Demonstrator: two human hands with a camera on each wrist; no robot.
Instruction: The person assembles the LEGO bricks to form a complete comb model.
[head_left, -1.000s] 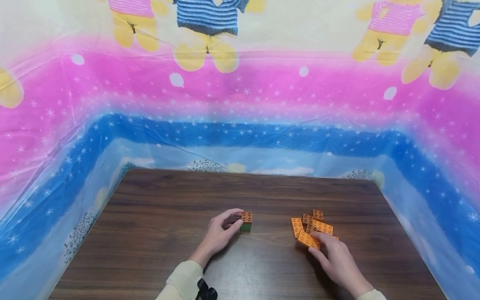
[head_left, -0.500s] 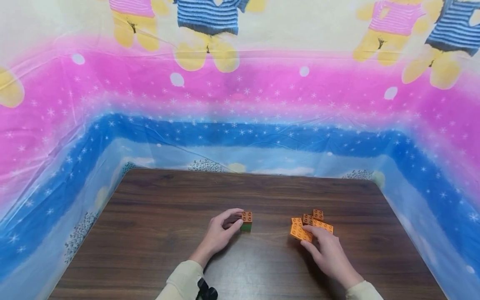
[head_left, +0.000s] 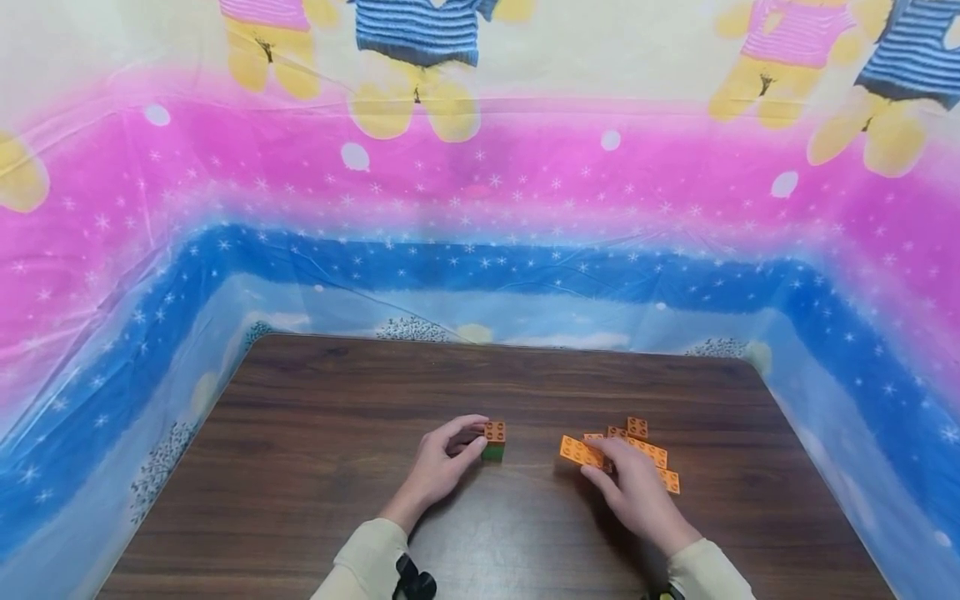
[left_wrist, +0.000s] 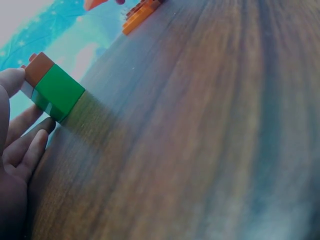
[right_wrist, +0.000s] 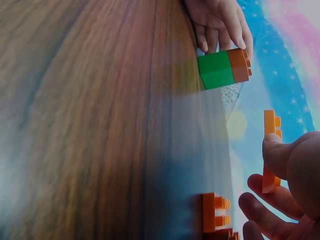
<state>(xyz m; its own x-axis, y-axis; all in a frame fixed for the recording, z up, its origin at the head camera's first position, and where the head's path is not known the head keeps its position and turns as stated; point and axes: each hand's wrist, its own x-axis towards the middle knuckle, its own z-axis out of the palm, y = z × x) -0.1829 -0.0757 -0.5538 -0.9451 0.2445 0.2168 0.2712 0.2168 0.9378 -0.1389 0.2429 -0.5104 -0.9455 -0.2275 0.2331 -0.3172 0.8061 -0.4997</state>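
Note:
A green block [left_wrist: 60, 91] stands on the wooden table with a brown studded building brick [head_left: 494, 430] stacked on top. My left hand [head_left: 437, 465] grips this stack from its left side, thumb and forefinger at the brown brick. To the right, my right hand [head_left: 641, 493] pinches a flat orange building brick [head_left: 576, 451] by one end between thumb and fingers. In the right wrist view the held brick [right_wrist: 268, 122] is raised off the table, studs facing up and away from the tabletop.
Behind and beneath my right hand lies a loose group of bricks: a long orange brick [head_left: 651, 453], another orange one [head_left: 669, 481] and a small brown one [head_left: 637, 427]. The table [head_left: 360, 375] is bordered at the back and sides by a printed cloth [head_left: 525, 275].
My right hand has lifted the flat orange brick from the group and carried it left towards the stack. The left hand and the stack have stayed in place.

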